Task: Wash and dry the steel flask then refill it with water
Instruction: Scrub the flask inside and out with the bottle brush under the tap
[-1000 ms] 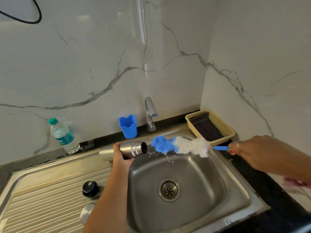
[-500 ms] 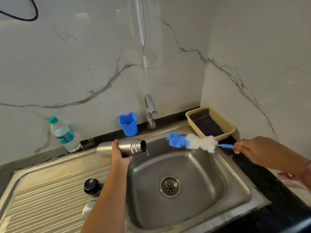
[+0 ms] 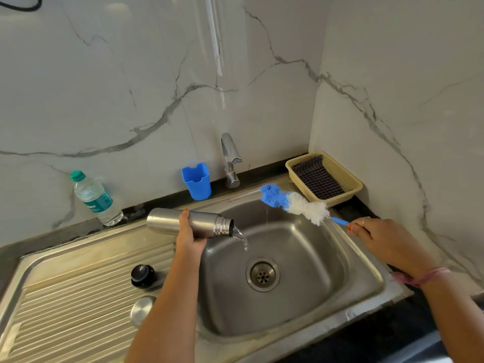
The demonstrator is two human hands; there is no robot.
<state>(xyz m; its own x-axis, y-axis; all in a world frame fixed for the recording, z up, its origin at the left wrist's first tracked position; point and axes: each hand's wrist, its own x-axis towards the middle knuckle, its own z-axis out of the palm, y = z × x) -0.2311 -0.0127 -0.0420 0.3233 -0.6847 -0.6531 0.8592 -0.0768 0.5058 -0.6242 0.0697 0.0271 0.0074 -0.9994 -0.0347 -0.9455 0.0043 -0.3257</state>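
Flask (image 3: 193, 222) lies over sink (image 3: 366, 279)'s left rim, brush (image 3: 296, 204) right, tap (image 3: 230, 158) behind.

The left hand (image 3: 189, 233) grips with curled fingers, forearm reaching toward twelve o'clock; the right hand (image 3: 379, 238) pinches, extended toward ten o'clock.

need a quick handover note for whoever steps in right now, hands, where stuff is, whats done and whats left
Left hand grips the steel flask tipped on its side, mouth over the sink, water pouring out.
Right hand holds the bottle brush by its blue handle, above the sink's back right corner, outside the flask.
Black cap and steel lid lie on the drainboard; checked cloth sits in the basket.
Done: flask open and being emptied.
Left: finish washing, dry, refill.
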